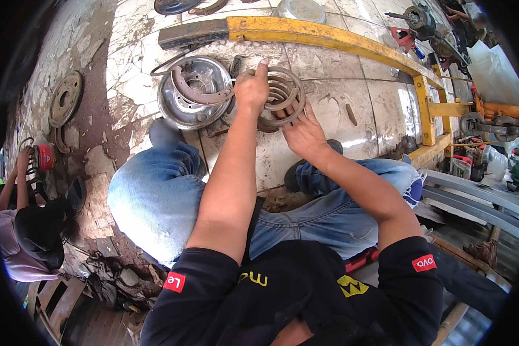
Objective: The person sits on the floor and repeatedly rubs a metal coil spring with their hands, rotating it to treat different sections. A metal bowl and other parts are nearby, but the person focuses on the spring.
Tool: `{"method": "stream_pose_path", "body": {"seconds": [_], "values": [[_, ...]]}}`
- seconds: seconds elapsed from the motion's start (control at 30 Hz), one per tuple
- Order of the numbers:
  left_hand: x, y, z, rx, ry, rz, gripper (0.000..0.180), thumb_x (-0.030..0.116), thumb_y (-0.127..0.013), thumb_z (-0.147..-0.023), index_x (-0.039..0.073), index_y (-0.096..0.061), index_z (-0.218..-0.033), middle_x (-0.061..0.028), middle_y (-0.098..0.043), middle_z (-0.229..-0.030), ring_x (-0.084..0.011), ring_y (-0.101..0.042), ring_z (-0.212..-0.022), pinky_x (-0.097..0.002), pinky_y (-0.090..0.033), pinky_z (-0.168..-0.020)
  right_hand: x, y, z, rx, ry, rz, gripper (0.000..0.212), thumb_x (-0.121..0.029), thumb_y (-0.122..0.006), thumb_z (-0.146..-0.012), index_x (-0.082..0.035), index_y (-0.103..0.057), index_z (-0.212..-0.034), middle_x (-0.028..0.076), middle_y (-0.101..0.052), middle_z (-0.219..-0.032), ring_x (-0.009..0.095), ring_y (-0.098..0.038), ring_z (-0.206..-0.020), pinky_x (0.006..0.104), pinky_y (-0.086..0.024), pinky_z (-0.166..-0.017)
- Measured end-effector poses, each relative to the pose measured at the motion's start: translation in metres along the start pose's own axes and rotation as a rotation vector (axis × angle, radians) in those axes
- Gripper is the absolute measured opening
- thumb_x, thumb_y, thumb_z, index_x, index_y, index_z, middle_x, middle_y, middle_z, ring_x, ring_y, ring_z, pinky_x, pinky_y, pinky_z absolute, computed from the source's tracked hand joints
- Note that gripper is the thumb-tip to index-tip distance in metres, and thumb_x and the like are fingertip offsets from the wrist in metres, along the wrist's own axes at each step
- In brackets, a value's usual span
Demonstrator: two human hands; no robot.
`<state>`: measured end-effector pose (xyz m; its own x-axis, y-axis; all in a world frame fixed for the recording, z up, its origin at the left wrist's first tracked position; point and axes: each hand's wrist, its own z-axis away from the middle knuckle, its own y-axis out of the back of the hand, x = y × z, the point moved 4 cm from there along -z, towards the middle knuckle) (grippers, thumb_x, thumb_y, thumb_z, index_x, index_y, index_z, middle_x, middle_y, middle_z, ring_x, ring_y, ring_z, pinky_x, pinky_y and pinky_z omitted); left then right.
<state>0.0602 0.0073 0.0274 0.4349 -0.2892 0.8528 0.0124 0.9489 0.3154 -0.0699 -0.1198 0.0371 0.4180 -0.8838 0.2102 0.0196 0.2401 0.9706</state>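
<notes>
In front of me a rusty metal coil spring [299, 86] is held in both hands, tilted over the tiles. My left hand [252, 87] is closed round its left side, thumb pointing up. My right hand [305, 135] grips the lower right coils, some of its fingers hidden behind the metal. Just left of my left hand, a curved brake shoe [197, 95] lies across a round silver metal plate [184, 118]. The shoe's right end comes close to my left hand; whether they touch, I cannot tell.
Beyond the spring runs a yellow metal frame [305, 33] with a dark end, turning down the right side. A worn round disc [66, 98] lies far left. Nearby, another person's hands [23, 161] are beside a red can [46, 157]. Grey metal bars [473, 196] lie right.
</notes>
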Motion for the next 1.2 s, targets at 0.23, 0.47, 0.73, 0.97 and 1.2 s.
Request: {"method": "stream_pose_path", "body": {"seconds": [0.23,0.47,0.73,0.97,1.2], "values": [[0.010,0.005,0.011,0.000,-0.011,0.002,0.068,0.056,-0.052,-0.092,-0.010,-0.068,-0.098,-0.0312,-0.065,-0.105,-0.0427,-0.061,-0.104,-0.0417,-0.045,-0.093,-0.009,-0.004,0.026,-0.128,0.063,-0.144,0.058,-0.025,-0.046,-0.096,-0.010,-0.032,-0.149,0.010,-0.029,-0.157,0.026,-0.024,-0.146,0.0629,-0.016,-0.114],[0.003,-0.008,0.003,-0.031,-0.026,0.042,0.066,0.056,-0.052,-0.092,-0.008,-0.069,-0.095,-0.0305,-0.066,-0.100,-0.0427,-0.061,-0.099,-0.0428,-0.045,-0.091,0.036,-0.006,-0.003,-0.172,-0.038,0.046,0.070,-0.022,-0.057,-0.087,-0.017,-0.029,-0.151,0.006,-0.018,-0.161,0.025,-0.015,-0.149,0.0654,-0.019,-0.113],[0.000,-0.003,0.003,-0.028,-0.022,0.015,0.066,0.054,-0.052,-0.093,-0.009,-0.067,-0.096,-0.0315,-0.065,-0.101,-0.0425,-0.062,-0.100,-0.0435,-0.045,-0.091,0.032,-0.003,-0.012,-0.170,0.022,-0.040,0.072,-0.008,-0.052,-0.088,-0.022,-0.025,-0.153,0.003,-0.017,-0.162,0.026,-0.015,-0.149,0.0650,-0.020,-0.113],[0.000,0.000,0.004,-0.013,-0.001,0.035,0.063,0.053,-0.051,-0.094,-0.007,-0.068,-0.101,-0.0313,-0.065,-0.107,-0.0403,-0.061,-0.107,-0.0407,-0.044,-0.096,0.014,-0.010,0.009,-0.331,0.192,-0.110,0.068,-0.011,-0.051,-0.090,-0.024,-0.027,-0.152,0.000,-0.015,-0.162,0.023,-0.013,-0.149,0.0614,-0.015,-0.117],[0.004,0.000,0.006,-0.053,0.001,0.031,0.065,0.055,-0.049,-0.094,-0.008,-0.068,-0.099,-0.0299,-0.066,-0.104,-0.0410,-0.062,-0.103,-0.0416,-0.045,-0.094,0.040,-0.008,-0.016,-0.121,-0.041,-0.098,0.074,-0.007,-0.051,-0.087,-0.016,-0.021,-0.154,0.006,-0.011,-0.162,0.030,-0.012,-0.149,0.0611,-0.017,-0.116]]}}
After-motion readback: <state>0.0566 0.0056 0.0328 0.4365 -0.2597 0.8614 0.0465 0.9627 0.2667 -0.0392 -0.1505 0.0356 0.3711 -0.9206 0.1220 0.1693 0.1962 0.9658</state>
